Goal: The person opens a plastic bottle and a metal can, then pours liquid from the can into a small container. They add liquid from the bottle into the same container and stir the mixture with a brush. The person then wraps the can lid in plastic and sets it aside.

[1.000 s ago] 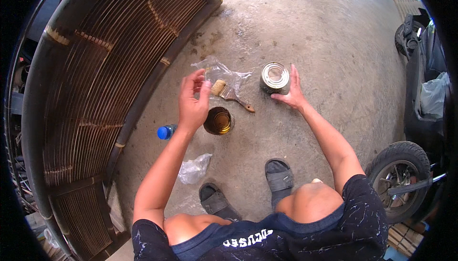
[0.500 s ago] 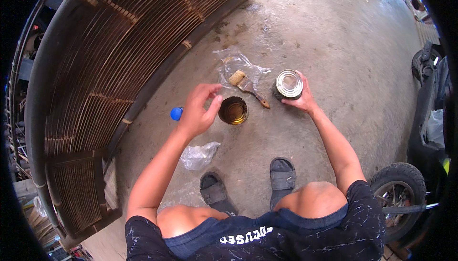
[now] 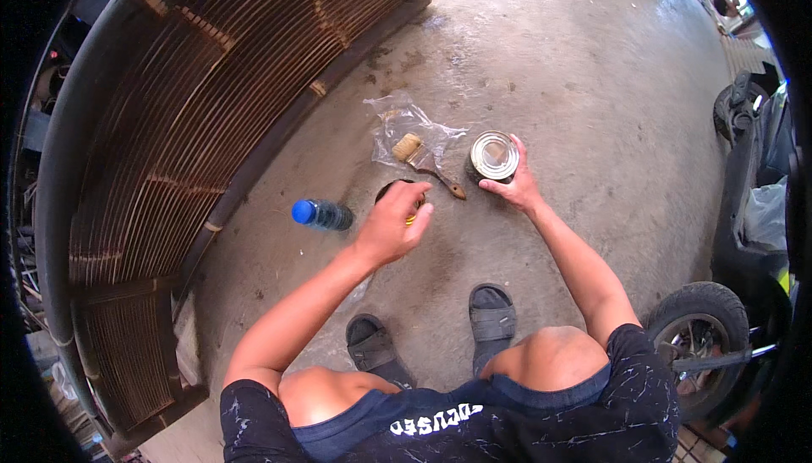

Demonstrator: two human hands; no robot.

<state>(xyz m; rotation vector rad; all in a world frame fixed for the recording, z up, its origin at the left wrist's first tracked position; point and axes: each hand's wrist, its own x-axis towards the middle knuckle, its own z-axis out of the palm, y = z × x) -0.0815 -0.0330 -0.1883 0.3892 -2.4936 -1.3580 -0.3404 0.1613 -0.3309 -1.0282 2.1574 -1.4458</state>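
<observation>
My right hand (image 3: 514, 179) is wrapped round a closed tin can (image 3: 494, 157) with a shiny metal lid, its fingers and thumb on the can's side. My left hand (image 3: 396, 222) is over an open can (image 3: 385, 191) on the floor and covers most of it. The left fingers curve, with the thumb apart from them, and nothing shows between them. Between the two cans lies a paintbrush (image 3: 427, 161) with pale bristles and a wooden handle. Its bristle end rests on a crumpled clear plastic bag (image 3: 389, 129).
A clear bottle with a blue cap (image 3: 322, 214) is left of my left hand. Beyond it a long dark bamboo bench (image 3: 211, 125) lines the left side. A motorbike wheel (image 3: 699, 340) is at the lower right. My sandalled feet (image 3: 492, 319) are on the concrete floor.
My left hand has moved right over the open can, now mostly hidden. More of the blue-capped bottle shows. The plastic near my feet is now largely behind my left arm. My right hand keeps its can.
</observation>
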